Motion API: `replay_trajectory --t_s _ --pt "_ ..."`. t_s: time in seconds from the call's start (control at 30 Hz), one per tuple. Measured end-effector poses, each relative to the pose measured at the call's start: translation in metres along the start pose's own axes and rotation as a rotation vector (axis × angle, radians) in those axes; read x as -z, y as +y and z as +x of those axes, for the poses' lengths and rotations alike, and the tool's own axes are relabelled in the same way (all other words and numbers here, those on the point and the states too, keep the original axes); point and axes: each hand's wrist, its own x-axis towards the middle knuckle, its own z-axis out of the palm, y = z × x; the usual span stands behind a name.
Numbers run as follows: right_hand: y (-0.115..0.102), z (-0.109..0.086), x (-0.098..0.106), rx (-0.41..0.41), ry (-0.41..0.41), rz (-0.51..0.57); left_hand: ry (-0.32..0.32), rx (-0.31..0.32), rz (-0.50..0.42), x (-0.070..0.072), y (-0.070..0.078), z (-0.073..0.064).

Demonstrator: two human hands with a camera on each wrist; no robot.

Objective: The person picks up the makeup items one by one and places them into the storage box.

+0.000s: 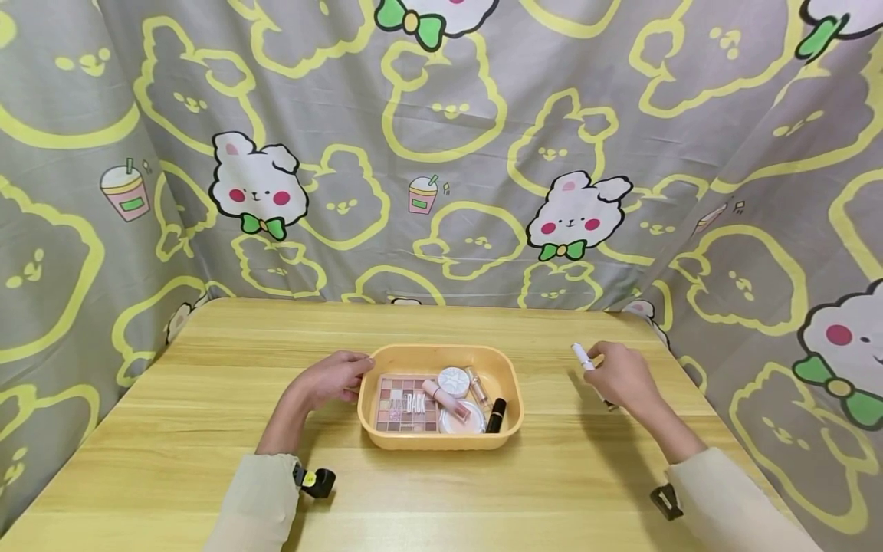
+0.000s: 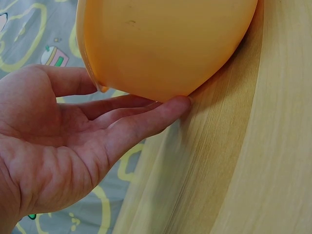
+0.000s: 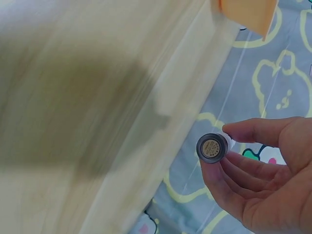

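An orange-yellow plastic tray (image 1: 517, 383) stands on the table, holding make-up. At its left end my left hand (image 1: 339, 376) grips the rim; in the left wrist view, fingers (image 2: 136, 119) lie along the outer wall and one digit hooks at the rim. To the right of the tray, my right hand (image 1: 624, 376) pinches a slim white lipstick tube (image 1: 581, 355) above the table. The right wrist view shows the tube's dark end (image 3: 211, 148), with a round gold label. Inside the tray lie an eyeshadow palette (image 1: 407, 406) and a pink lip gloss (image 1: 441, 397).
Also in the tray are a white star-topped compact (image 1: 454, 381), a clear-and-gold tube (image 1: 477, 386), a round pale compact (image 1: 469, 422) and a black lipstick (image 1: 495, 416). A patterned curtain (image 1: 455, 184) surrounds the wooden table (image 1: 441, 498) at the back and sides.
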Motion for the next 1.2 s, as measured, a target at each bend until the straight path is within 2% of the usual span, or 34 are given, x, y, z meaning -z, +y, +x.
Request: replay_trajectory --t_s 0.27,0.47,0.77,1.0,1.2 --pt "-0.015 0.001 -0.003 0.038 0.002 0.045 0.019 0.012 0.000 -0.001 0.000 0.000" --pt "-0.029 0.002 -0.005 0.060 0.013 0.036 0.009 0.010 0.002 0.000 0.001 0.000" --pt "-0.049 0.005 -0.008 0.070 -0.002 0.074 -0.003 0.002 -0.001 0.000 0.001 -0.001" --pt "-0.068 0.006 -0.010 0.077 -0.026 0.101 0.012 0.010 -0.011 0.000 -0.002 0.001" --pt "-0.085 0.005 -0.014 0.111 -0.036 0.135 0.017 0.004 -0.006 0.001 -0.003 0.002"
